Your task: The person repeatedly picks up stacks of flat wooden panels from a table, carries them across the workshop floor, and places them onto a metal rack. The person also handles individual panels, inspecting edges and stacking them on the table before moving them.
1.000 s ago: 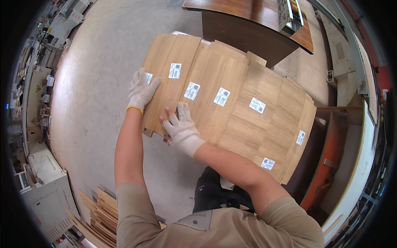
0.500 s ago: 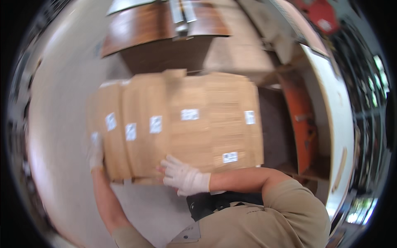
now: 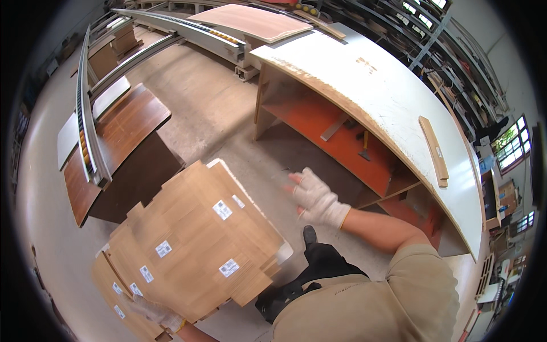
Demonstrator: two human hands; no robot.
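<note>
A pile of light-brown wood-grain boards (image 3: pixel 188 251) with white stickers lies low in front of me. Some boards sit askew, and a white edge shows beneath on the far right side. My left hand (image 3: pixel 152 312), in a white glove with bare fingertips, rests with fingers outstretched on boards at the pile's near left end. My right hand (image 3: pixel 316 199), gloved likewise, hangs in the air right of the pile, fingers apart and holding nothing. It is between the pile and a white-topped workbench (image 3: pixel 364 68).
Under the bench top, an orange shelf (image 3: pixel 336 145) carries a hammer (image 3: pixel 365 147). A wood strip (image 3: pixel 434 151) lies on top. Ahead to the left stand a brown-topped table (image 3: pixel 134 128) and a roller conveyor rail (image 3: pixel 85 122). Metal racks (image 3: pixel 450 51) line the back right.
The view has swung right, bringing the workbench into full sight. My right hand has left the boards' near edge and is raised beside them. My left hand stays at the left end.
</note>
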